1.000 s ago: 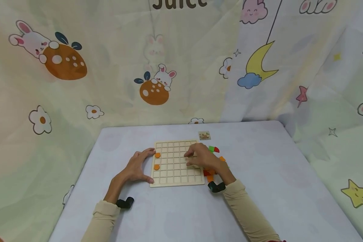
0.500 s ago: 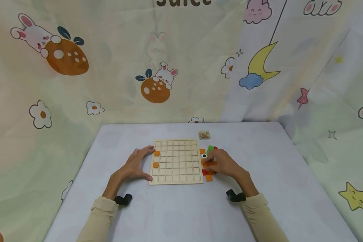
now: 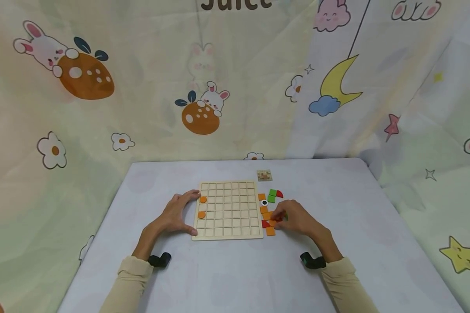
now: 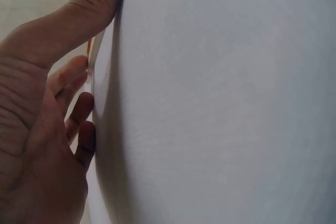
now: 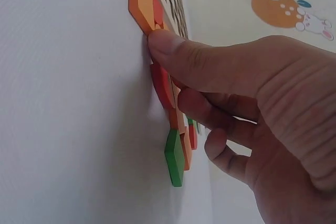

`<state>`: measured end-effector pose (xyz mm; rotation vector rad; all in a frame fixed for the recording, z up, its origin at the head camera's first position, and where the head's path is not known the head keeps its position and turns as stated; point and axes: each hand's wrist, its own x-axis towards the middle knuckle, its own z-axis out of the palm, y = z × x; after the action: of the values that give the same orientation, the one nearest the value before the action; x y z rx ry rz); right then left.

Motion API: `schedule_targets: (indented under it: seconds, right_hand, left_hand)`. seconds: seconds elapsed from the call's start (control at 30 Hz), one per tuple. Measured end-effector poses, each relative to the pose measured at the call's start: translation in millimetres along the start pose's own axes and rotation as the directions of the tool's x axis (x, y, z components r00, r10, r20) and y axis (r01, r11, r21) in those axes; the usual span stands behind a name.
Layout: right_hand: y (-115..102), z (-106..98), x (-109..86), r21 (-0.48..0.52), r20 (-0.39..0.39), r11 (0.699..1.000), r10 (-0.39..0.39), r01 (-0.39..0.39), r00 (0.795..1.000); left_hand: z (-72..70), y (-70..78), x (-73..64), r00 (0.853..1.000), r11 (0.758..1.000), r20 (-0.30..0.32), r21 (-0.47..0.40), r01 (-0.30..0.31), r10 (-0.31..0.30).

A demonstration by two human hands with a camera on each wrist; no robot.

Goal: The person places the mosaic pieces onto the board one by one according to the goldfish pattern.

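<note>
A pale wooden grid board [image 3: 232,217] lies on the table. Two orange discs, an upper disc [image 3: 203,199] and a lower disc [image 3: 201,214], sit in its left column. My left hand [image 3: 176,214] spans the board's left side, thumb and fingers spread, fingertips at its edge. My right hand [image 3: 295,218] is over the loose tiles right of the board, thumb and fingers bent close together. In the right wrist view its thumb [image 5: 168,43] overlaps the orange tiles; whether it pinches one is hidden. A green tile [image 5: 175,158] and a red curved piece [image 5: 161,85] lie near its fingers.
Green tiles [image 3: 272,195], a red quarter-round piece [image 3: 280,194] and a round eye piece [image 3: 264,203] lie beyond the right hand. A small pattern card [image 3: 264,175] lies behind the board's right corner. A printed cloth [image 3: 250,95] hangs behind the table.
My right hand has moved from above the board's right side to the loose tiles, then slightly nearer and right, uncovering the green tiles. My left hand stays at the board's left edge.
</note>
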<state>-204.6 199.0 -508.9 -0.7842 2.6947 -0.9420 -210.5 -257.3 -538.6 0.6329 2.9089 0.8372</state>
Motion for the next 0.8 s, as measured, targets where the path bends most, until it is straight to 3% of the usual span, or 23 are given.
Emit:
schedule_targets:
  seconds: [0.53, 0.8]
  right_hand:
    - [-3.8, 4.7, -1.2, 0.004, 0.021, 0.999, 0.045, -0.045, 0.999]
    - [-3.4, 0.7, -6.7, -0.05, 0.008, 0.998, -0.027, 0.027, 1.0]
  left_hand:
    - [-2.2, 1.7, -0.1, 1.0, 1.0, 0.002, -0.011, 0.023, -0.023]
    - [0.2, 4.4, -3.0, 1.0, 1.0, -0.011, 0.007, 0.008, -0.008]
